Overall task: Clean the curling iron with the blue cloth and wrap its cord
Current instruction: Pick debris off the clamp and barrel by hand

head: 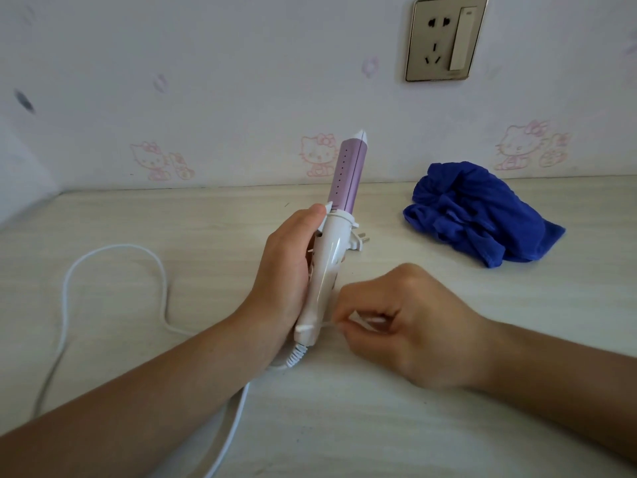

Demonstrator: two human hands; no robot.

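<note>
Running out of view at the near edge, under the left forearm (138,391): cord (127,245), white, slack, one wide loop lying on the table (206,215) to the left. Risk: the loop drags or catches on the forearm once winding takes up slack, and jerks the iron (332,236).

Right hand (396,322): fingers curled, pinching a short stretch of cord just beside the base of the handle (320,291). Risk: a first turn pulled tight here bends the cord sharply at its ribbed collar (297,357); a loose pinch lets the turn slide off the tapered end.

Left hand (282,270): wrapped round the handle, thumb tip up near the barrel (344,174). Iron held tilted, tip up and away, base low near the table. Risk: one hand alone steadies it, so a tug from the right twists it in the grip; the fingers also cover the part where turns would sit.

Plug (360,241): just behind the handle, prongs pointing right; lying on the table or pressed to the handle, cannot tell. Risk: if loose, it swings and knocks the handle as the cord shortens.

Cloth (482,215): blue, crumpled, on the table well right of the iron, in neither hand. Judgement: wiping looks finished, though the barrel shows one side only.

Outlet (444,39): on the wall, nothing plugged in.
</note>
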